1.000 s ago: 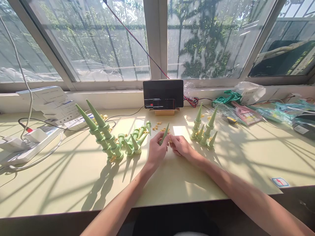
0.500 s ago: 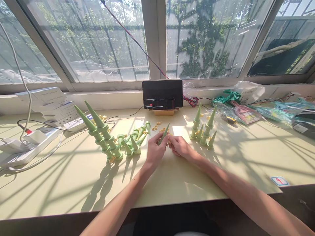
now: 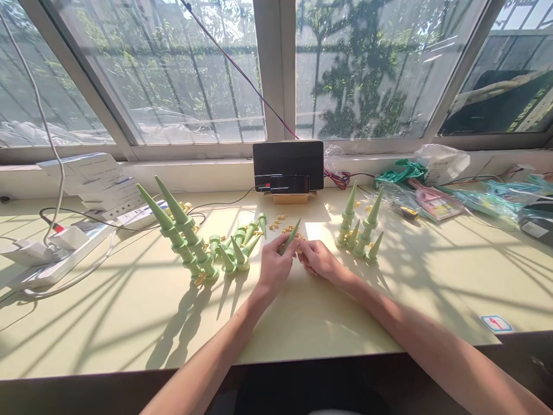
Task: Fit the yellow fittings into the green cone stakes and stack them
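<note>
My left hand (image 3: 276,260) is closed around a pointed green plastic cone (image 3: 292,231), its tip slanting up and away to the right. Beside it, my right hand (image 3: 318,257) pinches at the base of the cone; a speck of yellow shows near the fingertips, too small to make out. Small yellow pieces (image 3: 280,218) lie scattered just beyond the hands. To the left stand tall stacked green spikes (image 3: 184,236), with shorter green cones (image 3: 233,259) by them. Another group of green spikes (image 3: 365,230) stands to the right, with yellow bits attached.
A dark tablet (image 3: 288,158) leans by the window, with a phone (image 3: 289,184) in front. White boxes (image 3: 93,181) and a power strip (image 3: 64,253) with cables are at left. Plastic bags (image 3: 436,199) lie at back right. A sticker (image 3: 496,323) marks the front edge.
The whole view has shifted slightly, so things appear a little further right. Both hands keep nearly the same pose at the green cone.
</note>
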`<state>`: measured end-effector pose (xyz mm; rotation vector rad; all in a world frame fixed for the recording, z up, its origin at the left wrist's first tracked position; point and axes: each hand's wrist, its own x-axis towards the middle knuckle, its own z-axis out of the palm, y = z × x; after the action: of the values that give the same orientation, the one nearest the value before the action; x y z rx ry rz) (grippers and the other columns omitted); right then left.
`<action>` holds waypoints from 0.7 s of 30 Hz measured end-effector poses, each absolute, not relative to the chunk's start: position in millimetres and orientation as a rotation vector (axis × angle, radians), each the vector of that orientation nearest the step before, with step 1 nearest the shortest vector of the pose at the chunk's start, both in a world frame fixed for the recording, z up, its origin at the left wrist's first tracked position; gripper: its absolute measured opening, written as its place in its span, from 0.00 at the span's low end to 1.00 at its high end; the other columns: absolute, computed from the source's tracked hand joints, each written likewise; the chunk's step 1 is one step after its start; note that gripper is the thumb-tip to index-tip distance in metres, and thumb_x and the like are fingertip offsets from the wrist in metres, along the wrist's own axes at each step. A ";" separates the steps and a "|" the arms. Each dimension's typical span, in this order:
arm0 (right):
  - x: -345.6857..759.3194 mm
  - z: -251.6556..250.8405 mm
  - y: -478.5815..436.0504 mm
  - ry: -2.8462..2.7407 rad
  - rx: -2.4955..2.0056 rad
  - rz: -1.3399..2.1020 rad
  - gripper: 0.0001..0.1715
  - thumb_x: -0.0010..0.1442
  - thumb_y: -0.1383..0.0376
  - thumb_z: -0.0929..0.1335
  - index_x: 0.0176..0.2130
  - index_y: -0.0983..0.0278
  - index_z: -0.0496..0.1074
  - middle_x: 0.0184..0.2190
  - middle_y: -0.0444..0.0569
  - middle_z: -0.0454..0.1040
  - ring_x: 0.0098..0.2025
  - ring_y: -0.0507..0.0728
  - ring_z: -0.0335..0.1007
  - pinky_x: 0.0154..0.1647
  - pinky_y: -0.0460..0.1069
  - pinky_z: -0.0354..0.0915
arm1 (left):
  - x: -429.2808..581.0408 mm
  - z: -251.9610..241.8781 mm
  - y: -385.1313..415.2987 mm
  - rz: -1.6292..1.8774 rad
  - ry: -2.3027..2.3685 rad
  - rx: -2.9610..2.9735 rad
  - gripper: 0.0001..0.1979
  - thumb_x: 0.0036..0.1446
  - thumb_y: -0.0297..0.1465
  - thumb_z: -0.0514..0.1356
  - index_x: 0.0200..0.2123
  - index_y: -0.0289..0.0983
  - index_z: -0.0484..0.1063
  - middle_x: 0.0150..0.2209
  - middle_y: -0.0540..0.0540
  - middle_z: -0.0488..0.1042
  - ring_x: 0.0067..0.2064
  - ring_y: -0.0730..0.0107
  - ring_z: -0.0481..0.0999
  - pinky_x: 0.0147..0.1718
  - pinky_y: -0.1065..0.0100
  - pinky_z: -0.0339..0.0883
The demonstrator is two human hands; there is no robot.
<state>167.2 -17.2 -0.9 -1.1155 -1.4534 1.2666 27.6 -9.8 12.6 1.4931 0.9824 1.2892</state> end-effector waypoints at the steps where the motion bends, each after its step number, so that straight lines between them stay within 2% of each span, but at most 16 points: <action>1: 167.4 -2.0 -16.8 -1.458 -1.107 1.262 0.31 0.66 0.44 0.60 0.22 0.62 0.59 0.12 0.37 0.52 0.13 0.46 0.47 0.13 0.44 0.45 | 27.8 12.8 -10.2 1.291 0.983 1.496 0.13 0.57 0.40 0.63 0.40 0.38 0.79 0.32 0.47 0.77 0.29 0.71 0.72 0.26 0.70 0.64; 14: 167.8 -9.9 -12.4 -1.451 -1.076 1.296 0.31 0.65 0.43 0.61 0.22 0.62 0.60 0.12 0.37 0.52 0.13 0.47 0.47 0.13 0.45 0.47 | 27.3 12.2 -10.9 1.281 1.015 1.540 0.14 0.57 0.41 0.62 0.41 0.39 0.80 0.31 0.47 0.77 0.27 0.71 0.72 0.24 0.70 0.63; 21: 167.0 -5.8 -14.9 -1.500 -1.127 1.266 0.30 0.67 0.45 0.60 0.23 0.62 0.60 0.11 0.36 0.52 0.13 0.48 0.49 0.15 0.44 0.50 | 27.9 13.6 -14.5 1.298 1.084 1.634 0.12 0.59 0.40 0.61 0.37 0.39 0.79 0.30 0.48 0.77 0.28 0.70 0.73 0.25 0.70 0.64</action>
<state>167.0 -14.9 -5.8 -1.1275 -1.5002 1.2659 27.9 -14.5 13.6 1.6336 1.0841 1.2976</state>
